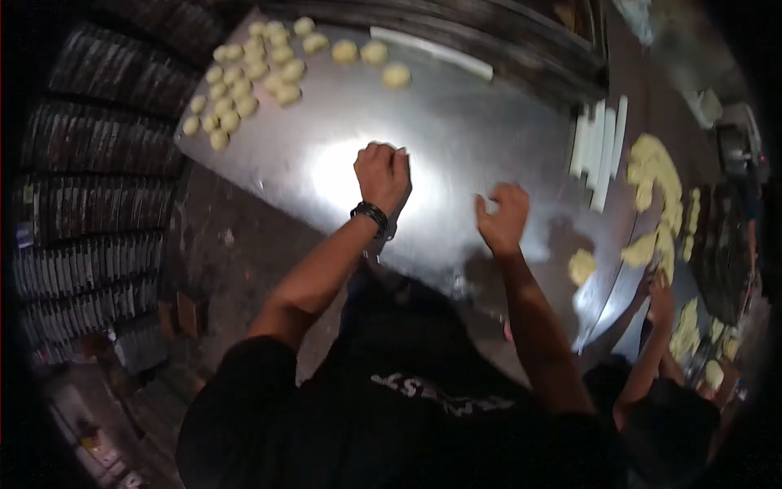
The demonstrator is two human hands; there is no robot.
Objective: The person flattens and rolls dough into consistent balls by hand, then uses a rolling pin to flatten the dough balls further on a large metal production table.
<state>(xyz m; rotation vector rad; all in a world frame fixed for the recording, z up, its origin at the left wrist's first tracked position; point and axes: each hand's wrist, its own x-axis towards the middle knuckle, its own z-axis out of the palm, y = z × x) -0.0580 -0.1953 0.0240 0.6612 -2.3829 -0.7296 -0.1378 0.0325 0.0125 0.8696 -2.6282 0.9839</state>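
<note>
My left hand (pixel 383 175), with a dark bracelet at the wrist, is over the bright middle of the metal table (pixel 326 122). Its fingers are curled in, and whatever they may hold is hidden. To the right, my right hand (pixel 503 218) is raised over the table with its thumb apart from the bent fingers; nothing shows in the gap. Many pale yellow dough balls (pixel 244 106) lie grouped at the table's far left, beyond my left hand. A few larger dough pieces (pixel 396 76) sit along the far edge.
A white rod (pixel 432 53) lies along the far edge, and several more white rods (pixel 604 147) rest at the right. A co-worker's hand (pixel 661 303) touches a long mass of dough (pixel 652 175). Stacked dark trays (pixel 90 212) fill the left side.
</note>
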